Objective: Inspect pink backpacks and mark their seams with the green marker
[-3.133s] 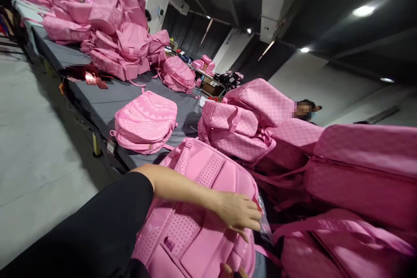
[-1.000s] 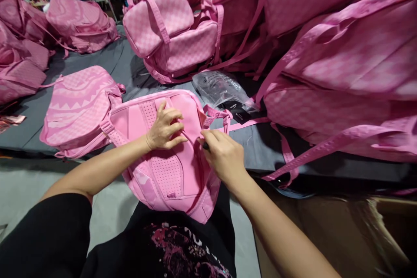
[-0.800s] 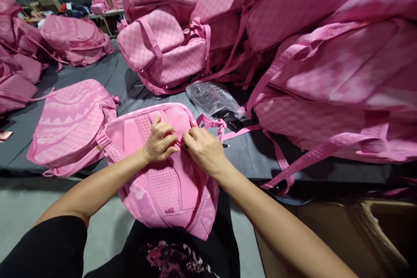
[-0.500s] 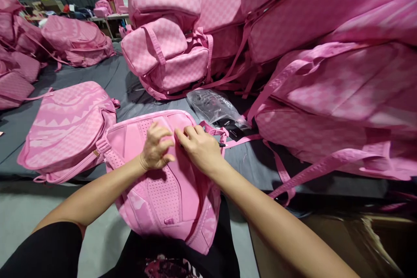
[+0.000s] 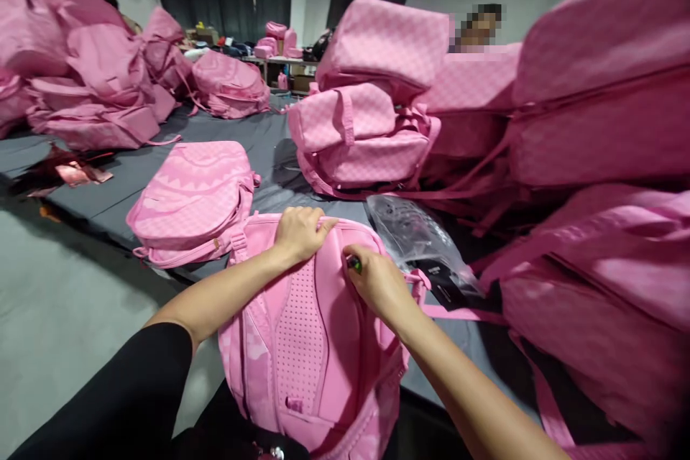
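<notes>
A pink backpack (image 5: 302, 330) stands before me with its padded back panel and perforated strip facing me. My left hand (image 5: 300, 233) is closed on its top edge, fingers over the rim and thumb pointing right. On the right half of the panel, my right hand (image 5: 374, 284) is closed around a small black tool with a green end (image 5: 354, 264); the rest of it is hidden in the fist, so its kind is unclear. Another pink backpack (image 5: 194, 194), with a zigzag shark-mouth print, lies to the left on the grey-covered table.
Beyond my right hand lie a clear plastic bag (image 5: 410, 230) and a black tag (image 5: 442, 284). Pink checkered bags (image 5: 382, 43) are piled behind and to the right, with loose straps (image 5: 463, 313). More pink bags (image 5: 97, 86) fill the far left. A person (image 5: 479, 29) is behind the pile.
My view has swung left and up. My left hand has gone from hovering half-curled over the panel to gripping the backpack's top edge. The green-ended tool now shows in my right hand.
</notes>
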Demonstrator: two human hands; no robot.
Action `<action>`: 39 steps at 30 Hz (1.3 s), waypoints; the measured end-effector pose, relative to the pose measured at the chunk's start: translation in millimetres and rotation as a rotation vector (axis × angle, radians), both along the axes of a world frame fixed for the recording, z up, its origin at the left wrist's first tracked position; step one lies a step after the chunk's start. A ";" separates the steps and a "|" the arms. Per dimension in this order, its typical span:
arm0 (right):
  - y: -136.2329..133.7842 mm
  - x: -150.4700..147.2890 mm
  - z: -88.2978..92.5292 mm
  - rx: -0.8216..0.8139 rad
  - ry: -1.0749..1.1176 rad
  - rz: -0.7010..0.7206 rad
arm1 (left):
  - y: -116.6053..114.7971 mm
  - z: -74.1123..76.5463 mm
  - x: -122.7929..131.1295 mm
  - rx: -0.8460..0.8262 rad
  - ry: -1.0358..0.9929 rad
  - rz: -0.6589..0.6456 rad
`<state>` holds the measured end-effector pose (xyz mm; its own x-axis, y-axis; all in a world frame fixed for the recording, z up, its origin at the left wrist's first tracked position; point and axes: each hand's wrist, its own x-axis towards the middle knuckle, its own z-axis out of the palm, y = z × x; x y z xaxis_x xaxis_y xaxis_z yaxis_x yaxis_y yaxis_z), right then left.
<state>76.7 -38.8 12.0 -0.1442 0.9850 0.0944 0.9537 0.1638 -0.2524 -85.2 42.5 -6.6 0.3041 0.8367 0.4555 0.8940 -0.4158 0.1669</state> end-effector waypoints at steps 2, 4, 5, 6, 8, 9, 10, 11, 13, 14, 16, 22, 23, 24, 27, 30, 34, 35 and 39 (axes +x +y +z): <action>-1.7 -0.2 -4.0 0.015 -0.064 -0.007 | -0.9 -1.0 -1.7 0.002 -0.007 -0.006; -5.9 -1.0 -5.8 0.037 -0.160 0.000 | -0.9 -1.2 -3.6 0.002 -0.014 -0.022; -8.2 -1.6 -6.0 0.051 -0.200 0.004 | -0.8 -1.2 -4.5 0.003 -0.017 -0.031; -10.4 -2.4 -6.1 0.065 -0.236 0.011 | -0.7 -1.1 -5.5 0.003 -0.021 -0.040; -13.7 -3.5 -6.7 0.102 -0.316 0.026 | -0.8 -0.9 -7.1 0.004 -0.028 -0.054; -14.9 -3.5 -7.6 0.128 -0.365 0.041 | -1.0 -0.7 -7.9 0.004 -0.031 -0.058; -15.8 -2.8 -8.8 0.161 -0.420 0.067 | -1.2 -0.4 -8.5 0.004 -0.034 -0.061; -16.4 -1.4 -10.2 0.205 -0.479 0.105 | -1.7 -0.1 -9.0 0.004 -0.037 -0.063; -16.5 3.7 -12.7 0.329 -0.599 0.197 | -3.1 1.0 -9.7 0.002 -0.040 -0.066; -15.7 6.9 -13.1 0.402 -0.654 0.246 | -4.3 1.8 -9.7 0.000 -0.042 -0.066; -11.4 13.1 -11.1 0.544 -0.732 0.329 | -7.2 4.1 -9.4 -0.007 -0.044 -0.068; 21.8 2.7 8.5 0.707 -0.708 0.314 | -11.4 12.7 -9.2 0.013 -0.053 -0.051; 26.7 -3.3 11.0 0.669 -0.692 0.297 | -10.6 13.2 -10.5 0.013 -0.052 -0.041; 30.1 -9.2 13.1 0.622 -0.673 0.280 | -10.0 13.2 -12.0 0.006 -0.047 -0.033; 26.1 -17.2 19.8 0.501 -0.523 0.148 | -11.5 10.7 -16.9 -0.026 -0.034 -0.068; 0.0 -3.2 29.4 0.575 -0.071 -0.019 | -19.8 4.4 -17.2 0.085 -0.075 -0.166; -53.3 30.3 35.2 0.671 0.659 -0.189 | -37.1 -5.5 -5.8 0.212 0.012 -0.534; -66.7 37.5 31.9 0.627 0.732 -0.215 | -42.2 -7.1 -1.1 0.194 0.073 -0.651; -108.3 55.3 -3.8 0.423 0.696 -0.290 | -59.7 -6.8 19.4 0.118 0.306 -0.816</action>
<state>132.0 -147.2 8.2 0.3343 0.8360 0.4352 0.6232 0.1504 -0.7675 -65.8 -17.3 -13.4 0.9096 0.2577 0.3260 0.3090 -0.9440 -0.1158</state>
